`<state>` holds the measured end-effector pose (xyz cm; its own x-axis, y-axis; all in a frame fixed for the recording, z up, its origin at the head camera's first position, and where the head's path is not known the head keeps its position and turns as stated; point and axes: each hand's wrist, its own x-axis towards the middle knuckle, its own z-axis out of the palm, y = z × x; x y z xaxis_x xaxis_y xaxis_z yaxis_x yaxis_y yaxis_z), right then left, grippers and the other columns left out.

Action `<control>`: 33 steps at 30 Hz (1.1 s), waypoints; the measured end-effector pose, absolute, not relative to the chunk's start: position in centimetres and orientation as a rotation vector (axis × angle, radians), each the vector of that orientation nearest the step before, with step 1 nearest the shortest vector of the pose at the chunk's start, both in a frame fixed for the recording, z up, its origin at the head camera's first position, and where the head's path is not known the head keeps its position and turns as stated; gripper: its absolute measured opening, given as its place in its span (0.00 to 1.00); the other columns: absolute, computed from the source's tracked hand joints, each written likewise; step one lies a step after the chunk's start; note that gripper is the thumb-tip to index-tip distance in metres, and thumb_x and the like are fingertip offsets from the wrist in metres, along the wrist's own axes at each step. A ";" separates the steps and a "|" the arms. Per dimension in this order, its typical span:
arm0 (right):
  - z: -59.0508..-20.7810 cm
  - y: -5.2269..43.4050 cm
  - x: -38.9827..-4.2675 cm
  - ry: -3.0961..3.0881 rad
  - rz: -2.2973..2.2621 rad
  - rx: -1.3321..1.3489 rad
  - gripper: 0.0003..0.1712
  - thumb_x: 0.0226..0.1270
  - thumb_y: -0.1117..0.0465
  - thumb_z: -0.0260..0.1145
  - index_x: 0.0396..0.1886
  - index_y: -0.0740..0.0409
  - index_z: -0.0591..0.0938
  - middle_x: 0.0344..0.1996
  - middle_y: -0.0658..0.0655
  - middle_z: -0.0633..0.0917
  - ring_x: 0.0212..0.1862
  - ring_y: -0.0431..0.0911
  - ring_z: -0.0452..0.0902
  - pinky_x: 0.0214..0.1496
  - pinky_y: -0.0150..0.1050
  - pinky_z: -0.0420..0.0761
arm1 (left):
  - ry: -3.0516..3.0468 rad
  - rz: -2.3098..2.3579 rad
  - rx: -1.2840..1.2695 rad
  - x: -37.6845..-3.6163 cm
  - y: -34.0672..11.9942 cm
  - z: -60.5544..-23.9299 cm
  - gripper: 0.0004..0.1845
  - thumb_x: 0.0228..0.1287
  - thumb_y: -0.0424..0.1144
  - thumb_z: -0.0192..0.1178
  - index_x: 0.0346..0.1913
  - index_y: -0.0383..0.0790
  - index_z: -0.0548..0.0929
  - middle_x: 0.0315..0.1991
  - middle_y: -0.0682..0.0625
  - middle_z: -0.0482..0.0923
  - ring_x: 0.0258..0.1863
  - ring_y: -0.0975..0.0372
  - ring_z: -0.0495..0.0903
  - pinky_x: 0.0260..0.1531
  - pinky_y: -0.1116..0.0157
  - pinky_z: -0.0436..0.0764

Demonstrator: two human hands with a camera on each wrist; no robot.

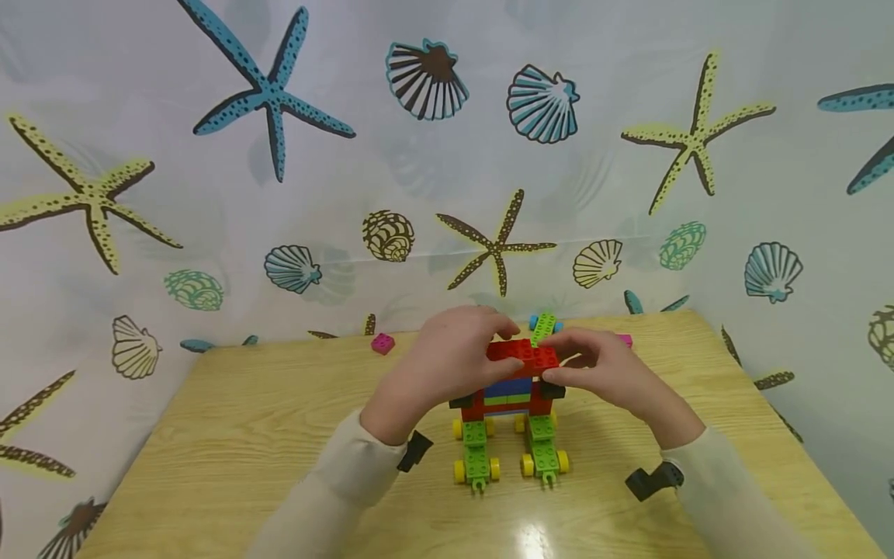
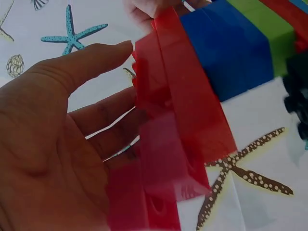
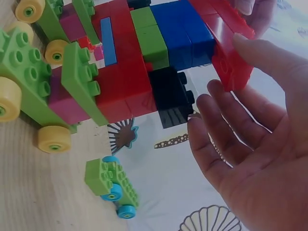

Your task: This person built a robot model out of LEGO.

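Note:
A tall toy brick build stands on two green wheeled bases with yellow wheels. Red, light green and blue bricks stack up its middle, with black bricks jutting from the sides. Red bricks form the top layer. At the left end of this layer, my left hand holds the red bricks, thumb on the near side and fingers behind. My right hand pinches the right end; its thumb lies against the red face in the right wrist view, lower fingers partly spread.
Behind the build, a small green wheeled toy with blue wheels stands near the back edge. One pink brick lies at the back left, another pink brick behind the right hand. A shell-patterned cloth hangs behind the wooden table.

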<state>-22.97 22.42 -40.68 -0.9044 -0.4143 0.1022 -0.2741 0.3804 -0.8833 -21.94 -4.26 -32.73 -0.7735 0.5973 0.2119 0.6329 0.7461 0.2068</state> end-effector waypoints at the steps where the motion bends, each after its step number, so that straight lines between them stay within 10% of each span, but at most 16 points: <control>1: -40.9 22.5 -22.9 2.494 -1.574 -0.612 0.26 0.78 0.56 0.77 0.70 0.58 0.85 0.59 0.63 0.90 0.55 0.55 0.89 0.55 0.38 0.91 | -2.800 -0.367 -1.010 -21.9 -3.9 -32.7 0.20 0.74 0.53 0.75 0.59 0.45 0.93 0.48 0.53 0.93 0.37 0.62 0.84 0.38 0.63 0.86; 8: -41.9 22.5 -22.7 2.458 -1.693 -0.586 0.23 0.78 0.60 0.76 0.68 0.62 0.86 0.60 0.65 0.91 0.58 0.57 0.89 0.56 0.36 0.91 | -2.808 -0.235 -1.038 -21.5 -1.5 -32.9 0.13 0.76 0.53 0.75 0.48 0.47 0.91 0.33 0.55 0.81 0.31 0.63 0.76 0.28 0.68 0.76; 33: -42.1 23.2 -22.9 2.412 -1.684 -0.651 0.25 0.79 0.60 0.75 0.71 0.61 0.85 0.63 0.67 0.89 0.59 0.55 0.90 0.58 0.37 0.91 | -2.927 -0.628 -0.939 -21.7 -0.9 -34.6 0.14 0.79 0.46 0.73 0.58 0.44 0.93 0.48 0.51 0.91 0.39 0.62 0.84 0.43 0.66 0.88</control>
